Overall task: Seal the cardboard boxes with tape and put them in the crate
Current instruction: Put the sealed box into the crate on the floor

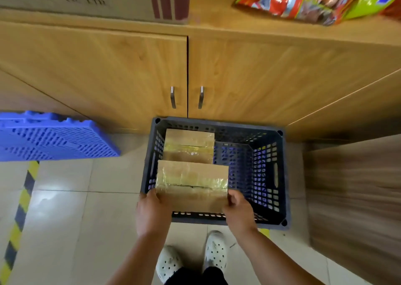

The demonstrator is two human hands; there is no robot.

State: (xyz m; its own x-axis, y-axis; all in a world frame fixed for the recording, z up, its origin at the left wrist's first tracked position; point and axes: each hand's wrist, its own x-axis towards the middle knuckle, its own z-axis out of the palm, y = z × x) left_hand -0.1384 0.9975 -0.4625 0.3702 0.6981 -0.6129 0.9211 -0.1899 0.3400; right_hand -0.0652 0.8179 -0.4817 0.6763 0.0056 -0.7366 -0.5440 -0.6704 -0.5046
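While poised over near-left corner of crate [284, 176], long axis left-right: gripped at each end by left hand [153, 215] and right hand [238, 213], fingers [232, 197] curled round box [193, 182].

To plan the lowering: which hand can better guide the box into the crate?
Probably the right hand: gripping the box, it hangs over the open crate; the left hand is above its corner.

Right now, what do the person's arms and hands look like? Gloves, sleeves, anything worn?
Left hand and right hand are bare: no gloves, no rings or watch visible. Forearms are bare too; no sleeve shows down to the frame's bottom edge. No markings or cables.
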